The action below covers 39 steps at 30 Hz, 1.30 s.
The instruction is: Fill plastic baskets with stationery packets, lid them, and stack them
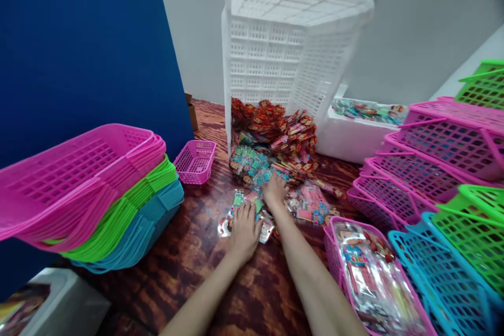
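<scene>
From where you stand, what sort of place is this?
Likely a small packing or sorting workroom. A tipped white crate spills packaged sets onto a wooden table, nested coloured baskets are stacked alongside, and both hands, left hand and right hand, rest on the packets.

A stack of pink, green and blue baskets (94, 194) fills the left of the frame beside a small pink basket (196, 161), with a blue panel (79, 47) behind and more stacked baskets (444, 168) at right.
</scene>
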Motion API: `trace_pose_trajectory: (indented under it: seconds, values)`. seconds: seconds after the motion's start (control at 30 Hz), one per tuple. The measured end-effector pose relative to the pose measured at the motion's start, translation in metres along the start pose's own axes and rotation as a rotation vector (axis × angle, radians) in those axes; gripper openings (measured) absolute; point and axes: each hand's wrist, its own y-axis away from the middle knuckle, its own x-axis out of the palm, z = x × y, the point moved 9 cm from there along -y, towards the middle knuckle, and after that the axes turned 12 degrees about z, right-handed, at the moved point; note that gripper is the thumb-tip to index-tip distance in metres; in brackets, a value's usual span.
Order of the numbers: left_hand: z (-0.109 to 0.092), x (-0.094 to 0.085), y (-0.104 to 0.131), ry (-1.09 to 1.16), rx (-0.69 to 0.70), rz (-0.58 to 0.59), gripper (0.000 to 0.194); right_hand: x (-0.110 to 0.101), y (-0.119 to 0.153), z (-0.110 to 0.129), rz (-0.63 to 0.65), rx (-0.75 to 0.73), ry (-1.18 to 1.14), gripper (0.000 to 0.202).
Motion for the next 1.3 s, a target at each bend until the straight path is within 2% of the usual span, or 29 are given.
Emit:
trace_pose_trajectory:
  seconds: [0.13,0.23,0.37,0.47,0.57,0.63,0.7,0.77,0.8,0.87,0.93,1.0,1.1,1.17,1.3]
  values:
    - [0.019,-0.001,0.004,-0.025,-0.053,-0.051,0.052,0.028,0.026,0.029,0.062,-0.275,0.078,0.064]
    - [0.033,-0.010,-0.001,-0.052,-0.042,-0.046,0.043,0.034,0.048,0.030,0.102,-0.410,0.092,0.057]
    - [0.048,-0.026,-0.004,-0.074,-0.030,-0.051,0.037,0.016,0.069,0.011,0.047,-0.376,0.080,0.028]
    - [0.050,-0.046,0.005,-0.060,-0.035,-0.074,0.040,-0.008,0.095,0.004,-0.061,-0.435,0.063,0.029]
    - [0.028,-0.076,0.029,-0.024,-0.005,-0.111,0.056,-0.027,0.134,0.003,-0.151,-0.565,0.072,0.034]
    - [0.000,-0.097,0.054,0.008,0.067,-0.133,0.066,-0.027,0.159,0.001,-0.124,-0.611,0.108,0.033]
    - [-0.030,-0.106,0.080,-0.004,0.161,-0.102,0.069,-0.017,0.181,-0.002,-0.035,-0.652,0.139,0.031]
    - [-0.053,-0.097,0.101,-0.088,0.258,0.003,0.068,-0.005,0.198,-0.004,0.056,-0.693,0.165,0.029]
    - [-0.059,-0.089,0.109,-0.128,0.289,0.050,0.066,-0.001,0.203,-0.005,0.079,-0.700,0.182,0.028]
    - [-0.058,-0.076,0.119,-0.167,0.303,0.105,0.060,0.003,0.206,-0.010,0.082,-0.677,0.227,0.025]
    - [-0.051,-0.071,0.121,-0.155,0.281,0.121,0.054,0.003,0.204,-0.016,0.066,-0.628,0.269,0.022]
    - [-0.049,-0.072,0.121,-0.128,0.267,0.138,0.050,0.003,0.205,-0.018,0.092,-0.616,0.291,0.020]
    - [-0.055,-0.077,0.121,-0.089,0.262,0.165,0.041,0.013,0.216,-0.020,0.221,-0.635,0.273,0.021]
    - [-0.057,-0.073,0.122,-0.072,0.239,0.208,0.036,0.023,0.223,-0.024,0.287,-0.624,0.279,0.033]
    - [-0.046,-0.053,0.123,-0.054,0.183,0.269,0.037,0.035,0.222,-0.035,0.292,-0.584,0.321,0.068]
